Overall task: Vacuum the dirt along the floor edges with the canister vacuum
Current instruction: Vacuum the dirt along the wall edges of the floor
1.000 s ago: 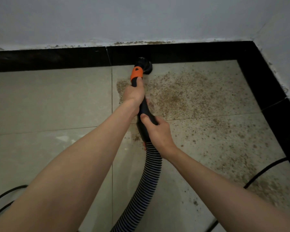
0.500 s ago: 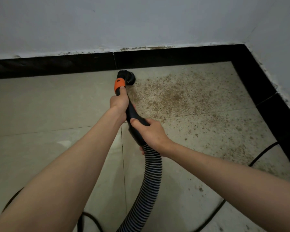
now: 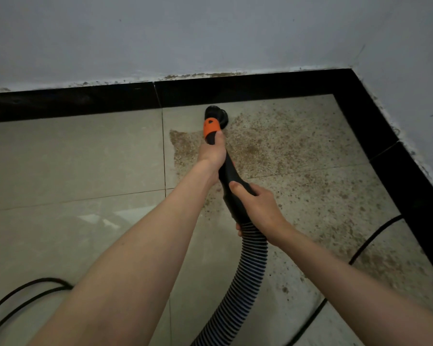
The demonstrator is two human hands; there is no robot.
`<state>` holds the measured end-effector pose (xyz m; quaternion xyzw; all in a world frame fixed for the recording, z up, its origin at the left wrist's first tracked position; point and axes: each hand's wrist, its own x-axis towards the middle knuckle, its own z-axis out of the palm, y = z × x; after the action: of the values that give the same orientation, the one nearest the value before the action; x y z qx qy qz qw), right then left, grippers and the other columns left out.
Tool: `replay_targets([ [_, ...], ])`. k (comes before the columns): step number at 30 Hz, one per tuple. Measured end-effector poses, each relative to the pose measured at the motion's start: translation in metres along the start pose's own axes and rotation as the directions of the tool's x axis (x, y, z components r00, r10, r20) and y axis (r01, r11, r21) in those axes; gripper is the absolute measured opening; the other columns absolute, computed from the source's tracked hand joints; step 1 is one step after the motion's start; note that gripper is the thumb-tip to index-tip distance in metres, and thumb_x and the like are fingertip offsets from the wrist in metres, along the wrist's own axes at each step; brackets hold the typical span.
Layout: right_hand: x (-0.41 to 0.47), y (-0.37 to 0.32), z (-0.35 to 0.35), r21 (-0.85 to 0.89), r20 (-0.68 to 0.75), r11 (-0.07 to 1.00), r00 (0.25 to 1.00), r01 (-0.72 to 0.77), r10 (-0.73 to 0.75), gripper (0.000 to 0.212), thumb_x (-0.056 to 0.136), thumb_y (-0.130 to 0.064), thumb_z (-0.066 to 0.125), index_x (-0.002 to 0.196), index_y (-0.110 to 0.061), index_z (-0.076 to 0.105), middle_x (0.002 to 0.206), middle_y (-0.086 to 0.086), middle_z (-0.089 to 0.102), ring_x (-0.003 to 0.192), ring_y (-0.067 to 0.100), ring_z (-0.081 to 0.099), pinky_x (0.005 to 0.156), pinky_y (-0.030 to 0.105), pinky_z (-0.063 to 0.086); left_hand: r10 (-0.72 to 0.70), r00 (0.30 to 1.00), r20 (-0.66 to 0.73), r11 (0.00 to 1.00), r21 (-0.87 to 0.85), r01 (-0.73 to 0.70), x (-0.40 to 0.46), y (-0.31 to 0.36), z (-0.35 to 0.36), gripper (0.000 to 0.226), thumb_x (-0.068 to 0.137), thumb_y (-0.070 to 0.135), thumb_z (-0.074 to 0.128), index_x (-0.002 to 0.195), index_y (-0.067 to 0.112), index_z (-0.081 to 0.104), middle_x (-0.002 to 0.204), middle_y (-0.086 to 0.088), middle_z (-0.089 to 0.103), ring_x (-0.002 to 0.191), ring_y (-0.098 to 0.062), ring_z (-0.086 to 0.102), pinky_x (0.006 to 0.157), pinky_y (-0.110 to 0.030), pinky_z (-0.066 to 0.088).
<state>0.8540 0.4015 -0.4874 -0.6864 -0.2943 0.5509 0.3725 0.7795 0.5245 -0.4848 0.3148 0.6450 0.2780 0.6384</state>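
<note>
A black vacuum wand [image 3: 231,181] with an orange collar [image 3: 211,127] ends in a round black brush nozzle [image 3: 216,114] pressed on the floor tile just below the black baseboard [image 3: 248,88]. My left hand [image 3: 212,152] grips the wand right behind the orange collar. My right hand [image 3: 258,207] grips its lower end where the ribbed hose [image 3: 245,275] begins. Brown dirt [image 3: 285,151] is scattered over the tiles to the right of the nozzle and toward the corner. The canister is out of view.
A black cable [image 3: 370,240] crosses the dirty tiles at right, and another black cable [image 3: 23,295] loops at lower left. The black baseboard turns a corner at upper right [image 3: 348,78]. Grey walls rise above it. Tiles left of the nozzle look clean.
The nozzle swept left along the baseboard, then came back right; it now sits at the dirt patch's left edge. Both hands kept their grip.
</note>
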Motion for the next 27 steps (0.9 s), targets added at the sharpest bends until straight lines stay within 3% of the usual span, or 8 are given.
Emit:
replay_targets([
  [3, 0.002, 0.011, -0.014, 0.020, -0.055, 1.000, 0.998, 0.009, -0.008, 0.031, 0.091, -0.040, 0.064, 0.089, -0.009, 0.062, 0.064, 0.013, 0.061, 0.042, 0.025, 0.057, 0.042, 0.030, 0.049, 0.010, 0.999, 0.036, 0.998, 0.054, -0.012, 0.002, -0.007, 0.021, 0.050, 0.096, 0.049, 0.042, 0.124, 0.007, 0.043, 0.106, -0.016, 0.062, 0.095, -0.034, 0.064, 0.084, -0.045, 0.055],
  [4, 0.004, 0.012, -0.017, 0.023, -0.070, 1.000, 0.997, 0.014, -0.012, 0.031, 0.091, -0.040, 0.064, 0.089, -0.008, 0.062, 0.063, 0.012, 0.061, 0.042, 0.025, 0.057, 0.042, 0.030, 0.049, 0.010, 0.999, 0.043, 0.998, 0.056, -0.013, 0.003, -0.008, 0.026, 0.052, 0.096, 0.049, 0.042, 0.128, 0.008, 0.042, 0.113, -0.017, 0.060, 0.101, -0.036, 0.062, 0.089, -0.048, 0.053],
  [6, 0.009, 0.013, -0.021, 0.034, -0.092, 0.999, 0.996, 0.022, -0.019, 0.031, 0.091, -0.040, 0.065, 0.087, -0.009, 0.062, 0.061, 0.011, 0.061, 0.042, 0.025, 0.057, 0.042, 0.030, 0.049, 0.014, 0.998, 0.059, 0.998, 0.053, -0.017, 0.006, -0.005, 0.032, 0.050, 0.096, 0.049, 0.044, 0.123, 0.008, 0.044, 0.107, -0.017, 0.062, 0.094, -0.035, 0.064, 0.085, -0.047, 0.055],
  [10, 0.016, 0.011, -0.015, 0.076, -0.104, 0.997, 0.994, 0.021, -0.013, 0.031, 0.090, -0.040, 0.066, 0.085, -0.010, 0.061, 0.060, 0.010, 0.060, 0.041, 0.025, 0.057, 0.041, 0.029, 0.048, -0.004, 0.997, 0.074, 0.999, 0.036, 0.002, 0.013, 0.003, 0.032, 0.036, 0.095, 0.048, 0.046, 0.094, 0.012, 0.045, 0.075, -0.009, 0.059, 0.052, -0.021, 0.061, 0.048, -0.028, 0.054],
  [14, 0.025, 0.003, 0.003, 0.075, -0.061, 0.997, 0.998, 0.021, -0.016, 0.029, 0.090, -0.042, 0.065, 0.087, -0.013, 0.061, 0.061, 0.008, 0.061, 0.041, 0.022, 0.058, 0.041, 0.028, 0.049, 0.024, 0.999, 0.027, 0.995, 0.094, -0.026, 0.020, 0.013, 0.011, 0.044, 0.096, 0.048, 0.046, 0.109, 0.006, 0.047, 0.079, -0.009, 0.060, 0.061, -0.022, 0.063, 0.054, -0.028, 0.056],
  [18, 0.031, -0.008, 0.031, 0.035, 0.027, 0.999, 0.999, 0.041, -0.042, 0.028, 0.090, -0.041, 0.066, 0.083, -0.015, 0.060, 0.063, 0.007, 0.061, 0.039, 0.020, 0.057, 0.039, 0.027, 0.047, 0.053, 0.997, -0.048, 0.996, 0.070, -0.049, 0.027, 0.020, -0.026, 0.042, 0.097, 0.047, 0.044, 0.111, 0.008, 0.045, 0.087, -0.010, 0.061, 0.067, -0.022, 0.062, 0.066, -0.034, 0.056],
  [25, 0.016, -0.008, 0.066, -0.008, 0.184, 1.000, 0.983, 0.023, -0.022, 0.030, 0.090, -0.044, 0.065, 0.085, -0.014, 0.058, 0.063, 0.008, 0.060, 0.039, 0.020, 0.056, 0.040, 0.028, 0.048, 0.048, 0.989, -0.142, 0.999, 0.028, -0.045, 0.016, 0.008, -0.081, 0.045, 0.098, 0.045, 0.041, 0.119, 0.005, 0.045, 0.084, -0.007, 0.058, 0.066, -0.019, 0.060, 0.050, -0.026, 0.050],
  [27, 0.013, -0.009, 0.069, -0.026, 0.214, 0.999, 0.977, 0.025, -0.019, 0.031, 0.090, -0.044, 0.064, 0.087, -0.014, 0.058, 0.066, 0.009, 0.060, 0.040, 0.020, 0.056, 0.040, 0.029, 0.049, 0.045, 0.987, -0.157, 0.999, 0.006, -0.044, 0.013, 0.005, -0.088, 0.048, 0.098, 0.046, 0.041, 0.124, 0.005, 0.045, 0.088, -0.007, 0.058, 0.072, -0.021, 0.060, 0.057, -0.030, 0.051],
])
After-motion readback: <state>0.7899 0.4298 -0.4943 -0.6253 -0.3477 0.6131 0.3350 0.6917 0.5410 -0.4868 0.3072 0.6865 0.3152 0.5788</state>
